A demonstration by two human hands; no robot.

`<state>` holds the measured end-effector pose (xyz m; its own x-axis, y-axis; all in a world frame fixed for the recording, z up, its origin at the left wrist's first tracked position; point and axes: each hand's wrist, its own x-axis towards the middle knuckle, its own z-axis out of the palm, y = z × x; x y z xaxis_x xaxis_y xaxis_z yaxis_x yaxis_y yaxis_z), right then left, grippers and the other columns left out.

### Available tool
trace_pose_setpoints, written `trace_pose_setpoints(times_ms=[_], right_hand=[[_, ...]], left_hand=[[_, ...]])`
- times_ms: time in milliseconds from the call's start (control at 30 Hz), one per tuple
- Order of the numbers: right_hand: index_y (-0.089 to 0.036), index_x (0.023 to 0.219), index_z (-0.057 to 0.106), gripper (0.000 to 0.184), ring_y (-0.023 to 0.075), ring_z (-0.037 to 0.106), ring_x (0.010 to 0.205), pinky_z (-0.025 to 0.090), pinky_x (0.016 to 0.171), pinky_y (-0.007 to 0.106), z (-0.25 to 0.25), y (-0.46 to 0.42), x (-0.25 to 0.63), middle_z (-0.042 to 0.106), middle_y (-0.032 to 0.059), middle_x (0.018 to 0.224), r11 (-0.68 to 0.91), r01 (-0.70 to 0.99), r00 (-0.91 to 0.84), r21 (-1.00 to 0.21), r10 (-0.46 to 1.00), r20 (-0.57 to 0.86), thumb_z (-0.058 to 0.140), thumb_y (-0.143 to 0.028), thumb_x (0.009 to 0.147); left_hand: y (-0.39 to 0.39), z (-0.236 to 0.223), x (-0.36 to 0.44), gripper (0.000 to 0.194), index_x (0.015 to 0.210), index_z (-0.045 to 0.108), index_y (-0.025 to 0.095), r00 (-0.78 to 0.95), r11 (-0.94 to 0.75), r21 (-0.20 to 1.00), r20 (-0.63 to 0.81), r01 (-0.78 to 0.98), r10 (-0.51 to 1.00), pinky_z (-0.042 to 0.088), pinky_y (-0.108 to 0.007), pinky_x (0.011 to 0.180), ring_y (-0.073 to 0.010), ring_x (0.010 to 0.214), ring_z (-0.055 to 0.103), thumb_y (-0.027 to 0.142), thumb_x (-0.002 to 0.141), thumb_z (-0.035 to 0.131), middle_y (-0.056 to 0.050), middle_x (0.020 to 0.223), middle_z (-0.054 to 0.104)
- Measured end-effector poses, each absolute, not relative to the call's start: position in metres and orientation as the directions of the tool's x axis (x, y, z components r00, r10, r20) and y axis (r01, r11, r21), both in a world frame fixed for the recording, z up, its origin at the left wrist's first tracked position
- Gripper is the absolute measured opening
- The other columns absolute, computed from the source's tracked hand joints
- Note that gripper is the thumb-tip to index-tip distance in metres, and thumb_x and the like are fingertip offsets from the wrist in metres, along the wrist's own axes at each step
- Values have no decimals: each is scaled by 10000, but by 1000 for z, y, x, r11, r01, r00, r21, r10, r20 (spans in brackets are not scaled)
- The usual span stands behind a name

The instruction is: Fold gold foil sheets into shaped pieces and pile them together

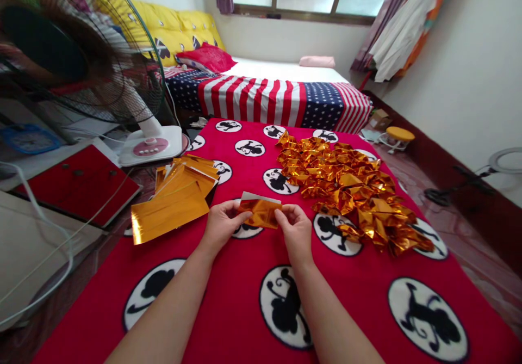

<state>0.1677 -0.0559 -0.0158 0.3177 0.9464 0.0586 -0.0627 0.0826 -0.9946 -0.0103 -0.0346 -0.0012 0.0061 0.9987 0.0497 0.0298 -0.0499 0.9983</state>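
Between my two hands is a small sheet of gold foil paper (261,214), partly folded, with a pale strip of its back showing along the far edge. My left hand (222,222) pinches its left end, thumb on top. At the right end, the thumb and fingers of my right hand (294,228) grip it too. To the left lies a loose stack of flat gold foil sheets (175,206). On the right, rows of folded gold foil pieces (342,173) spread across the red cloth.
The red cloth (228,309) with monkey circles covers the table. An electric fan (153,141) stands at the left, near a red board (81,182). A bed with a striped, starred cover (253,97) is beyond. A yellow-topped stool (399,133) stands far right.
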Motion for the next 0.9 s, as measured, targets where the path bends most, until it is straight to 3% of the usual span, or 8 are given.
trace_pose_setpoints(times_ms=[133, 300, 433, 533, 900], right_hand=[[-201, 922, 573, 297, 151, 624, 730, 500, 687, 270, -16, -55, 166, 639, -5, 782, 92, -103, 382, -990, 923, 46, 749, -339, 726], [-187, 991, 621, 342, 172, 658, 736, 526, 706, 301, -11, -56, 166, 682, 11, 791, 50, -190, 318, -981, 948, -14, 760, -336, 716], [-159, 810, 685, 232, 185, 667, 733, 541, 724, 323, -9, -56, 166, 718, 50, 791, 30, -256, 271, -966, 962, -42, 760, -358, 717], [-164, 792, 699, 212, 175, 659, 708, 538, 697, 310, -10, -55, 166, 722, 41, 780, 48, -269, 282, -962, 959, -31, 766, -351, 716], [-166, 775, 694, 211, 156, 625, 664, 503, 630, 272, -13, -56, 167, 695, 27, 740, 61, -230, 302, -971, 953, -12, 752, -367, 740]], left_hand=[[-35, -2, -6, 345, 816, 640, 144, -24, -44, 999, 44, -6, 999, 524, -223, 574, -151, 615, 672, 327, 601, 837, -28, 717, 725], [-33, -2, -8, 715, 1177, 571, 133, -30, 6, 1000, -7, -31, 1000, 515, -213, 540, -153, 570, 668, 296, 550, 874, 16, 639, 695], [-34, -1, -8, 556, 995, 698, 100, 65, 60, 991, -52, -118, 997, 568, -268, 657, -205, 716, 714, 349, 534, 885, -78, 808, 759], [-35, -1, -9, 431, 902, 739, 111, 88, 52, 993, -43, -110, 995, 569, -273, 670, -211, 737, 714, 369, 581, 865, -88, 856, 769], [-36, -3, -10, 337, 891, 778, 132, 56, 20, 1000, -20, -4, 998, 525, -210, 596, -168, 673, 692, 408, 696, 787, -53, 817, 770]])
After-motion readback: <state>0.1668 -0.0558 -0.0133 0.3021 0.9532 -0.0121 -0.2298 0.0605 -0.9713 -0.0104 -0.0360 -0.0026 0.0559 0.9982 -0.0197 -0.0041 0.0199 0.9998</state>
